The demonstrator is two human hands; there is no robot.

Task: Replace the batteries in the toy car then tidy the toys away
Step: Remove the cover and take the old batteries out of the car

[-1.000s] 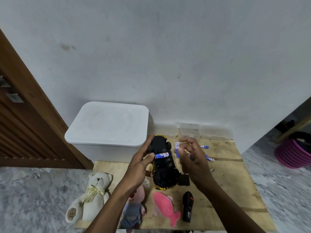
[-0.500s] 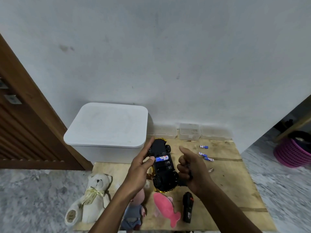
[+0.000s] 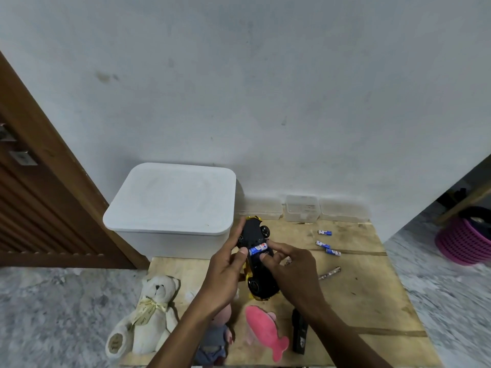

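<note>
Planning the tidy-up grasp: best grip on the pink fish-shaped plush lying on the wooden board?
Probably pinch the pink fish-shaped plush across its wide body, coming from above. It lies flat on the wooden board, its tail toward the near edge, so there is no underside to reach. The black remote control sits close on its right and a doll on its left, so sideways approaches look cramped.

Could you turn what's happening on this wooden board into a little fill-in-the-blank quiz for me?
1. The upturned toy car is held up by the ____ hand.
2. A blue and white ____ lies across the car's underside, with the right hand at it.
3. Right of the car, ____ loose batteries lie on the wooden board.
4. The large white storage box has its lid ____.

Missing words: left; battery; three; on
</note>
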